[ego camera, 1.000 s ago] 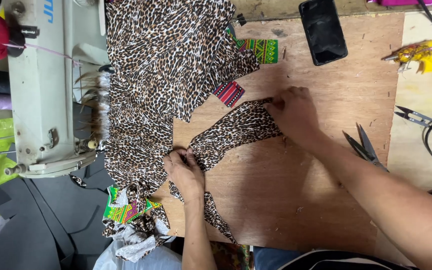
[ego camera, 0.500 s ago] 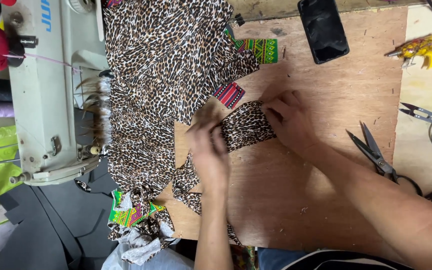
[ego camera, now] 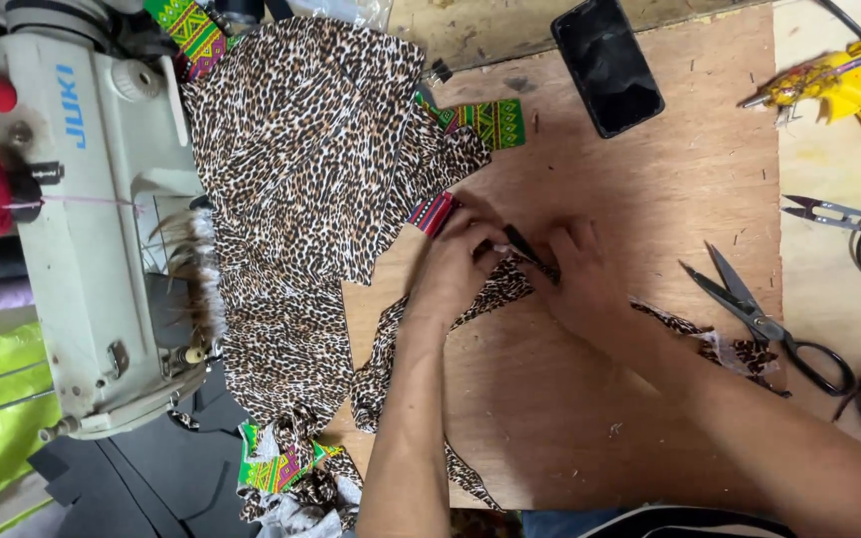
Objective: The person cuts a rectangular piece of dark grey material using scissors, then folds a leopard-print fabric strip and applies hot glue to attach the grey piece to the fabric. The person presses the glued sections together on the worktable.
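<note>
A leopard-print strip (ego camera: 498, 289) is pinched between the left hand (ego camera: 455, 264) and right hand (ego camera: 580, 279), held close together mid-surface (ego camera: 590, 418). It is apparently pressed flat to keep it steady; scissors (ego camera: 764, 324) lie near the right.

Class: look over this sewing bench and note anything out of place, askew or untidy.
Mostly ordinary clutter. The leopard-print fabric lies bunched and spills off the table's near edge. The scissors lie open beside the right hand, blades apart.
</note>
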